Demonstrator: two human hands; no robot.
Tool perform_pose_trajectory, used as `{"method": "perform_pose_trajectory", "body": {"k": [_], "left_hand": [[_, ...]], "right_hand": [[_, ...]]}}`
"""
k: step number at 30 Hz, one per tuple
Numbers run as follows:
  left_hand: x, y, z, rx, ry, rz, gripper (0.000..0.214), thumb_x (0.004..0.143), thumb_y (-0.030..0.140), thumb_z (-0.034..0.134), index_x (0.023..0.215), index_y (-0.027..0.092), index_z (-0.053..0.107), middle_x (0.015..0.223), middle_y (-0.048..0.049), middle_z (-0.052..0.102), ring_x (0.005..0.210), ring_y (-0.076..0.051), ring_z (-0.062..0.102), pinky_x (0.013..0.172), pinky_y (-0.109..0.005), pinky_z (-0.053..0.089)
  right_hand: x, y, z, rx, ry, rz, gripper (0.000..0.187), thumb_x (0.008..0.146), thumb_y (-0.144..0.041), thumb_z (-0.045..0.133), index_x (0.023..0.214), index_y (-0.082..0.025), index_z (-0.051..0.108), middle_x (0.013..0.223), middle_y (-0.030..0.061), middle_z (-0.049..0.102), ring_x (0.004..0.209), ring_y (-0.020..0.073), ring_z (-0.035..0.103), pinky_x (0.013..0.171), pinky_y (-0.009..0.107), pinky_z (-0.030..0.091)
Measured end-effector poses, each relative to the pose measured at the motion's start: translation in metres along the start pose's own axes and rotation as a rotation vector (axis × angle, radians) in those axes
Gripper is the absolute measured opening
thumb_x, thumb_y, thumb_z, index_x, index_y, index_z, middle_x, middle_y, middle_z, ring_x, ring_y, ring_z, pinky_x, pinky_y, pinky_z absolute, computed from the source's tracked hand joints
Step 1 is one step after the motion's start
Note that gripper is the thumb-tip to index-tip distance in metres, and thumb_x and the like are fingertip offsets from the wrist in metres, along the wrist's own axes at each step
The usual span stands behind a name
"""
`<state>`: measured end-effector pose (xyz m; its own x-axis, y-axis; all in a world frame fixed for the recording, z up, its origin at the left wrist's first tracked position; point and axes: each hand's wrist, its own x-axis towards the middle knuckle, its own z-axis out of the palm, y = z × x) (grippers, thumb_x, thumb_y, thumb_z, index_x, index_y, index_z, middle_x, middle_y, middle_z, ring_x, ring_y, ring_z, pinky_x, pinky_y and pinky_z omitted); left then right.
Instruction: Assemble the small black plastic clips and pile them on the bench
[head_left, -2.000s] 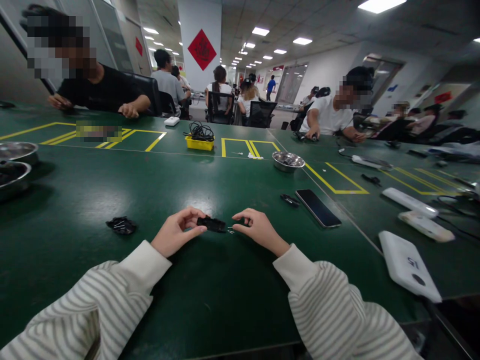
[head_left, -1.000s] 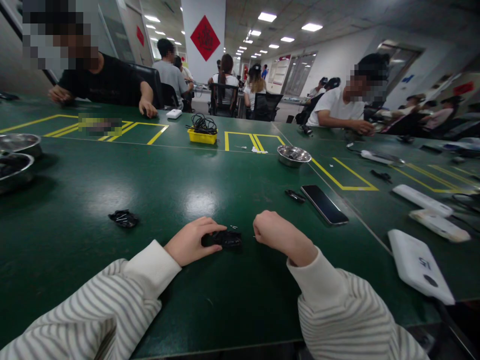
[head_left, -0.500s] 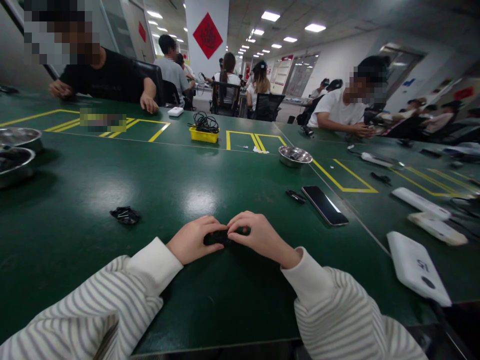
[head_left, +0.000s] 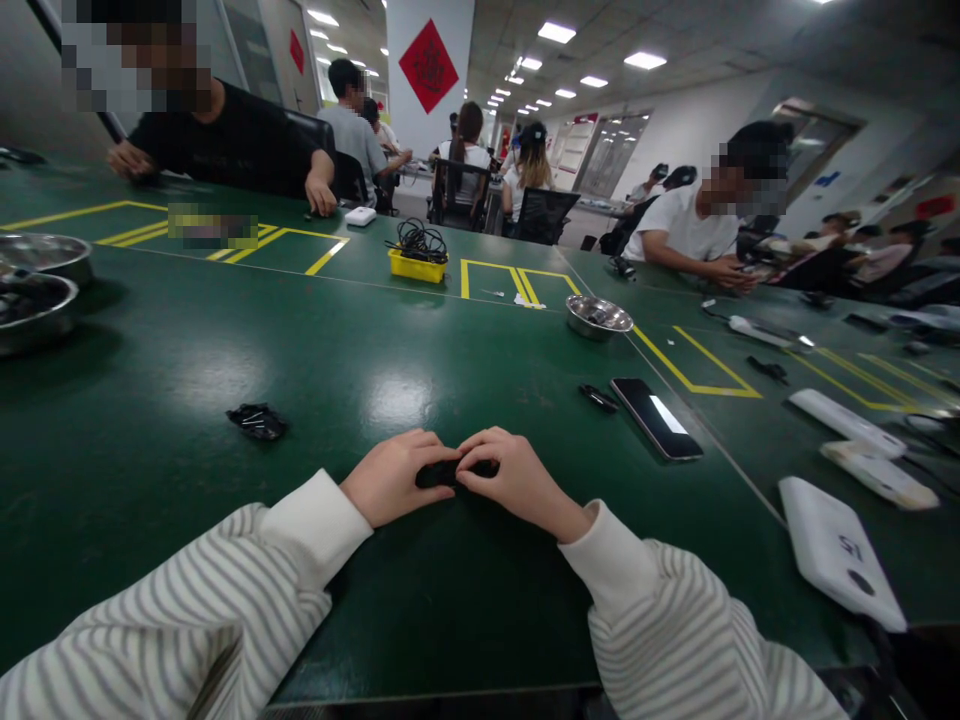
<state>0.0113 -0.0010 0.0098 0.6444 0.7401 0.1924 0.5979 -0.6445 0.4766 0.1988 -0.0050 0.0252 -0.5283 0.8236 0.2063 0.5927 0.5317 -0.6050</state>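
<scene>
A small black plastic part lies on the green table close in front of me. My left hand grips its left end with curled fingers. My right hand pinches down on its right end, fingertips meeting those of the left hand. Most of the part is hidden under my fingers. Both forearms, in striped sleeves, rest on the table.
A crumpled black bag lies to the left. A phone and a small black piece lie to the right, white devices farther right. Metal bowls and a yellow tray of cables stand beyond. Other people sit around.
My right hand, a closed fist apart from the part a second ago, has moved left onto its right end. My left hand kept its grip throughout.
</scene>
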Motion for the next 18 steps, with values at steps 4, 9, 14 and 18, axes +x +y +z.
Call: {"method": "perform_pose_trajectory", "body": {"k": [4,9,14,18], "left_hand": [[0.0,0.001,0.0,0.043,-0.004,0.007,0.032,0.074,0.031,0.057,0.105,0.021,0.055,0.084,-0.0028,0.055,0.08,-0.017,0.051,0.07,-0.028,0.043],[-0.002,0.007,0.0,0.108,-0.006,0.009,0.032,0.076,0.028,0.055,0.107,0.019,0.053,0.084,-0.0035,0.055,0.08,-0.018,0.051,0.068,-0.029,0.043],[-0.005,0.012,0.002,0.087,0.013,-0.011,0.034,0.077,0.023,0.053,0.11,0.021,0.05,0.089,-0.0043,0.054,0.083,-0.018,0.051,0.071,-0.03,0.045],[-0.005,0.01,0.004,-0.036,0.067,0.025,0.036,0.075,0.018,0.054,0.11,0.022,0.05,0.107,-0.0047,0.05,0.092,-0.017,0.051,0.08,-0.03,0.044]], "right_hand": [[0.0,-0.001,0.002,-0.045,0.014,-0.019,0.006,0.069,-0.018,0.059,0.067,-0.019,0.065,0.084,0.0013,0.064,0.082,0.014,0.052,0.075,0.028,0.04],[-0.002,0.0,0.007,-0.052,0.043,-0.007,0.004,0.067,-0.017,0.06,0.065,-0.018,0.064,0.084,0.0013,0.064,0.081,0.0136,0.052,0.075,0.027,0.04],[-0.002,0.0,0.009,-0.025,0.056,0.005,0.004,0.066,-0.016,0.061,0.064,-0.018,0.063,0.083,0.0016,0.064,0.081,0.0137,0.052,0.075,0.027,0.041],[-0.002,0.0,0.009,-0.018,0.056,0.015,0.003,0.066,-0.017,0.061,0.064,-0.018,0.063,0.082,0.0016,0.064,0.081,0.0142,0.052,0.074,0.027,0.041]]}}
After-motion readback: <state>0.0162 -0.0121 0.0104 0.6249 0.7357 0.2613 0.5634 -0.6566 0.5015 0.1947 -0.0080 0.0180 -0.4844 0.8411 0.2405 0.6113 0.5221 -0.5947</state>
